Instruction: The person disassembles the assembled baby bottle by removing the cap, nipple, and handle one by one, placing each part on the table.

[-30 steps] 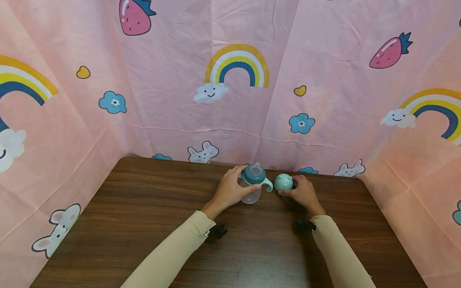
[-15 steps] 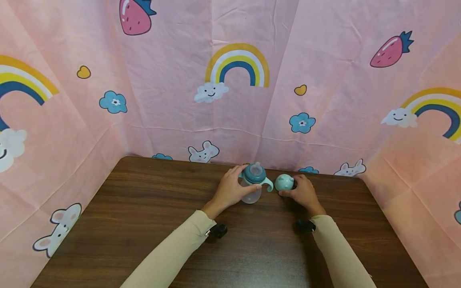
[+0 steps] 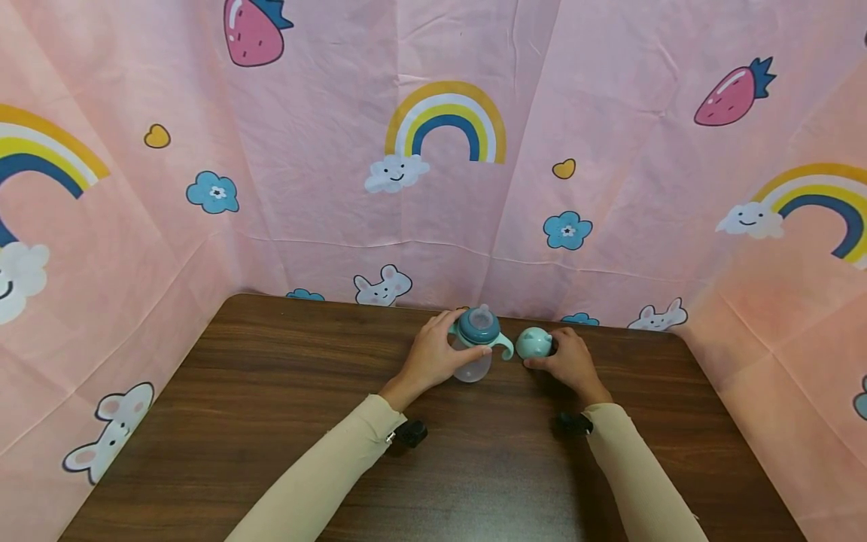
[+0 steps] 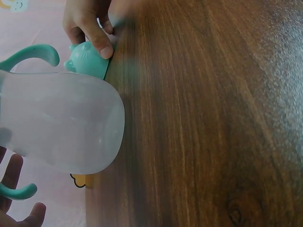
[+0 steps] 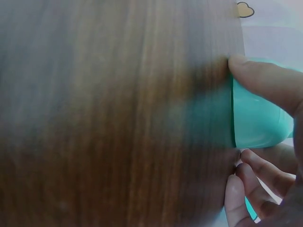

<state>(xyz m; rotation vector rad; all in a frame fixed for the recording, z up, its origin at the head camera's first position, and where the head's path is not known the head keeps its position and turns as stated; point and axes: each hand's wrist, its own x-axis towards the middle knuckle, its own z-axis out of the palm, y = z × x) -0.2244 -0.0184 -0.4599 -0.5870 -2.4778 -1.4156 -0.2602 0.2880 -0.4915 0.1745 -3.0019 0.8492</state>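
Observation:
My left hand [image 3: 430,354] grips a baby bottle [image 3: 475,361] near the table's back edge, thumb across its front. The bottle has a clear body, a blue-teal collar [image 3: 479,327] with a clear teat on top, and mint handles [image 3: 504,347] on its sides. In the left wrist view the frosted bottle body [image 4: 61,123] looks empty. Just right of it, my right hand [image 3: 572,361] holds a mint dome cap [image 3: 534,343] with small ears, thumb at its lower rim. The right wrist view shows the cap's rim down at the tabletop [image 5: 118,118].
The dark wood-grain table [image 3: 271,421] ends at a pink printed cloth [image 3: 467,226] hanging close behind the bottle and cap. More of that cloth closes in both sides. A small black camera [image 3: 410,433] sits on the left wrist.

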